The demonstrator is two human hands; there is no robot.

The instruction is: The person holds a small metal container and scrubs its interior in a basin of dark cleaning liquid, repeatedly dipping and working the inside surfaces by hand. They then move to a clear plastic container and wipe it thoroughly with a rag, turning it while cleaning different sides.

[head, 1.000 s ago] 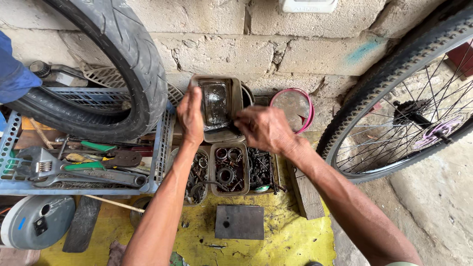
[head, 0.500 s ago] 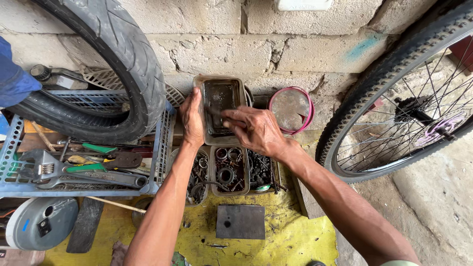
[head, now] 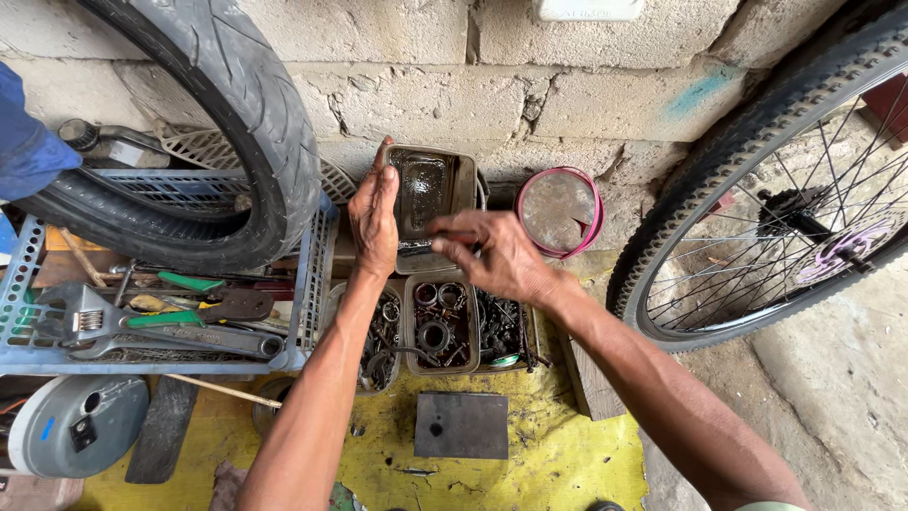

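I see a tray (head: 445, 194) propped at the far wall (head: 567, 85), my left hand (head: 375, 222) on its left edge, my right hand (head: 497, 257) just near of it. Near of the hands: three part-filled containers (head: 442, 322). Round lid (head: 560, 210) right of tray. Tyre (head: 236, 142) and tool crate (head: 170, 303) left; spoked wheel (head: 785, 218) right. Flat block (head: 462, 425) nearest.

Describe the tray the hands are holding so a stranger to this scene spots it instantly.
Start at the block wall between the motorcycle tyre and the bicycle wheel. At its foot, the left hand props up a grimy rectangular tray; the right hand is in front. Unlike the parts-filled trays below, it stands tilted and holds no parts.
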